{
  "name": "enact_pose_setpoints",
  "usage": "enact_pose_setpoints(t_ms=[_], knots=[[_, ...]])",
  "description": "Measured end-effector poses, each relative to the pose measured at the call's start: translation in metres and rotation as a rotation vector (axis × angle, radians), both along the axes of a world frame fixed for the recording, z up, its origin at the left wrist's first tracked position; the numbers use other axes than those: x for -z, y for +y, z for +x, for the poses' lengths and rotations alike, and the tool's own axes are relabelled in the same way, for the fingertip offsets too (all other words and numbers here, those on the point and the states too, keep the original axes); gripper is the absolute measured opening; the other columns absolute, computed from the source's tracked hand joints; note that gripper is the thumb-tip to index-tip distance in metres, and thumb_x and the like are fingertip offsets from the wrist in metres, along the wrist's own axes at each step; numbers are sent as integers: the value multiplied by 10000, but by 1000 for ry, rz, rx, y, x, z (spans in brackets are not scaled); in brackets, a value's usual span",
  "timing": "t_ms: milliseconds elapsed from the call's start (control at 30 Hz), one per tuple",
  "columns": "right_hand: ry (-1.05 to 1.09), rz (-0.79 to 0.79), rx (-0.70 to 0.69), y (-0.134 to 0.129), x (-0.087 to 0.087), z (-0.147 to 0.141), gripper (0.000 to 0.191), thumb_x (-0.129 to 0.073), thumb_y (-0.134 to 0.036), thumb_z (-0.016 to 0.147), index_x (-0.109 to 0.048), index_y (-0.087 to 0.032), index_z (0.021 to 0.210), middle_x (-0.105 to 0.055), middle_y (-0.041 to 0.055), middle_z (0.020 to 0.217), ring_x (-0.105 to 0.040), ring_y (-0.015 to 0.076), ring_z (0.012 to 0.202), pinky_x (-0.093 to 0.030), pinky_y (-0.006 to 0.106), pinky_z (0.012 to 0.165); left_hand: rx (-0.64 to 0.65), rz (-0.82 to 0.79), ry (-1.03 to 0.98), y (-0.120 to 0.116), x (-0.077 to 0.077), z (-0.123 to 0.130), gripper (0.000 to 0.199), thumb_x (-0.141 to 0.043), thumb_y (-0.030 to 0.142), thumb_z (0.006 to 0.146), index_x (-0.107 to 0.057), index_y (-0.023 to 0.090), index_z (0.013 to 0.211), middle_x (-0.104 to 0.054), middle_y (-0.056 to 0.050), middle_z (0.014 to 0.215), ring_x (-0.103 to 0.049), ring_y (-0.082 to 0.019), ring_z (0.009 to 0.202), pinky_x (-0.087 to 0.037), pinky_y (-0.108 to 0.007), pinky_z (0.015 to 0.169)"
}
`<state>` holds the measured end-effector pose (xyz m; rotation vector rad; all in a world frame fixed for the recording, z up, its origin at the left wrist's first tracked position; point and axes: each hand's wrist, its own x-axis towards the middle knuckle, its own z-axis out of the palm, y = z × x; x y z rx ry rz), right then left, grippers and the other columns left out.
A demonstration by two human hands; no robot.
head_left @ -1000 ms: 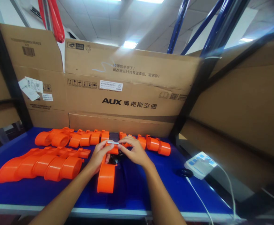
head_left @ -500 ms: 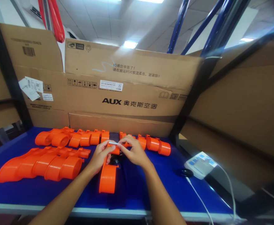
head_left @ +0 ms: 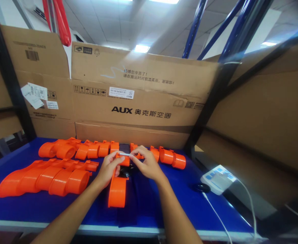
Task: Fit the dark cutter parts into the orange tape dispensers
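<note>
Fingers of my left hand [head_left: 111, 166] are closed round an orange plastic piece [head_left: 124, 160] near the middle of the blue table. A thin white strip [head_left: 125, 154] lies along the top of that piece, and its left end is by my left fingertips. My right hand [head_left: 144, 162] pinches the strip's right end between thumb and forefinger. Just below my hands is another orange ring-shaped piece [head_left: 117, 194]; whether it joins the held one is unclear. Behind the hands sits a dark flat object [head_left: 124, 147], and a small black item under them is partly hidden.
Rows of orange ring-shaped pieces [head_left: 44, 178] lie at the left, with more [head_left: 173, 158] along the back. A white power strip [head_left: 218, 179] with cables and a black round object [head_left: 202, 187] are at the right. Cardboard [head_left: 138, 127] stands behind the blue table [head_left: 184, 210].
The white strip shows a ridged edge now and has tilted a little. My hands and the orange pieces have barely moved.
</note>
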<state>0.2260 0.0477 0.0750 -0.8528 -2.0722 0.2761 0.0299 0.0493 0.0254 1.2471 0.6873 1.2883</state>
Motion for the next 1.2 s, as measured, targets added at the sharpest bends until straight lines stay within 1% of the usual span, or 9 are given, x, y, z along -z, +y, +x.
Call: enact_pose_setpoints(t_ms=[133,433,667,733,800,900,967,1067,1200], knots=[[10,-3,7,0,-1,2,177,-601,-352,984,-680,-217,901,-697,61,918,-605,219,887,-475,350,798,-17,-9,-15,0,0,-1,343,-732,441,777,-639,189,991,-459,102,451,-369,-65,302,-287,-183,354],[66,16,59,0,-5,12,125,-611,-308,955,-656,-213,887,-667,44,882,-610,208,860,-469,330,787,-67,-43,-65,0,0,-4,380,-711,438,791,-642,198,1078,-418,104,401,-351,-82,295,-290,-190,365],[241,28,196,11,0,39,135,-582,-265,898,-568,-216,774,-605,3,749,-555,178,723,-447,294,704,-115,-93,-119,3,-2,-8,387,-725,472,758,-671,187,1015,-434,86,402,-362,-86,306,-301,-194,371],[211,28,239,14,1,43,115,-581,-243,880,-575,-216,769,-614,4,753,-562,183,732,-447,300,717,-125,-90,-106,4,-1,-8,399,-722,477,759,-673,187,1028,-443,83,404,-370,-88,308,-298,-192,369],[110,24,251,15,3,45,78,-599,-217,856,-604,-216,779,-646,15,793,-586,197,781,-452,315,756,-123,-86,-91,4,0,-8,406,-715,477,767,-671,189,1049,-437,84,398,-372,-90,310,-295,-190,370],[-80,-3,206,15,4,43,56,-626,-197,846,-642,-216,796,-689,32,846,-608,215,842,-455,344,813,-120,-89,-82,3,0,-8,412,-709,475,776,-667,190,1071,-425,89,392,-372,-91,313,-296,-190,375],[-152,-29,179,15,4,41,70,-622,-210,875,-662,-214,818,-708,44,867,-614,219,850,-461,355,819,-125,-93,-82,2,0,-8,418,-713,476,773,-666,189,1073,-427,89,394,-371,-91,313,-289,-190,374],[-176,-56,169,15,6,41,104,-610,-236,913,-679,-204,843,-723,62,890,-620,220,850,-475,355,804,-121,-92,-94,1,-1,-7,417,-719,480,768,-667,187,1060,-435,88,396,-364,-88,310,-288,-191,373],[-197,-90,143,15,7,40,129,-631,-240,907,-667,-193,792,-713,53,838,-619,210,812,-486,336,762,-128,-88,-91,0,-2,-7,414,-723,484,769,-673,182,1047,-461,79,410,-368,-89,315,-301,-197,374]])
